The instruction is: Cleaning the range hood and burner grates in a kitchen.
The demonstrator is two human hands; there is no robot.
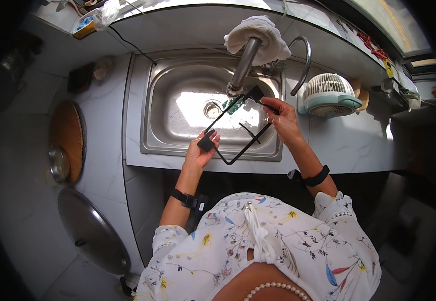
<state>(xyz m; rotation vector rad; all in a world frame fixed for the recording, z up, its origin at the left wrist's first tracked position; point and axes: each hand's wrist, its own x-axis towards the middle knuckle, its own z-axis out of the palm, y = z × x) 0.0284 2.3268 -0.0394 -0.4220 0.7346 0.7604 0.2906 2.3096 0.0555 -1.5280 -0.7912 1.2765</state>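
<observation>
Both my hands grip a black square frame (233,157) with short prongs and flat corner pieces, which looks like a pan support of a gas stove. My left hand (199,152) is at its near-left corner, around a flat black piece. At the far-right side, my right hand (283,119) pinches the frame between thumb and fingers. The frame is held tilted above a stainless steel sink (165,113). Its far corner is close to the mouth of a metal tap (245,62). Under that corner a green scouring pad (235,107) lies in the basin, partly hidden.
A white cloth (257,34) is draped at the tap's top. Right of the sink are a curved metal spout (307,60) and a white-and-green fan (331,96). Left on the counter are a round wooden board (64,128), a metal bowl (58,163) and a large lid (93,229).
</observation>
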